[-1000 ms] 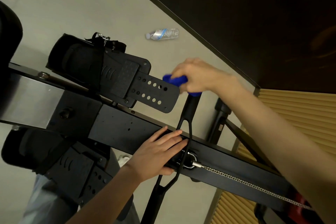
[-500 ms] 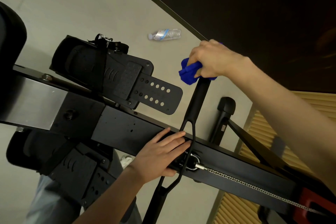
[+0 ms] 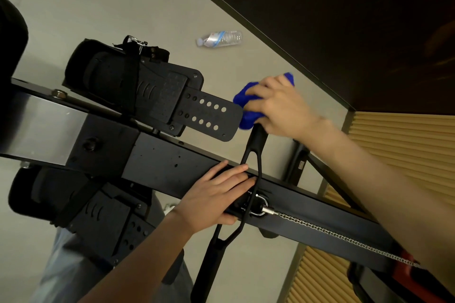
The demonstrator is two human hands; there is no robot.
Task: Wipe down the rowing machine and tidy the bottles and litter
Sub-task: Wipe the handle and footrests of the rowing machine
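The rowing machine (image 3: 157, 160) was, I judge, only partly wiped. Its black pull handle (image 3: 257, 138) lay across the rail (image 3: 320, 214). The left hand (image 3: 216, 197) rested flat on the rail, fingers (image 3: 234, 170) straight, holding nothing; the right hand (image 3: 283, 108) gripped a blue cloth (image 3: 243, 96) around the handle's far end. A plastic bottle (image 3: 220, 38) lay on the floor (image 3: 123, 7), well apart, not yet tidied.

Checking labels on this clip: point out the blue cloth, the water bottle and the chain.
blue cloth (image 3: 242, 97): head view, on its exposed bunched left fold.
water bottle (image 3: 220, 38): head view, on the labelled middle of its body.
chain (image 3: 332, 233): head view, on links midway along its visible run.
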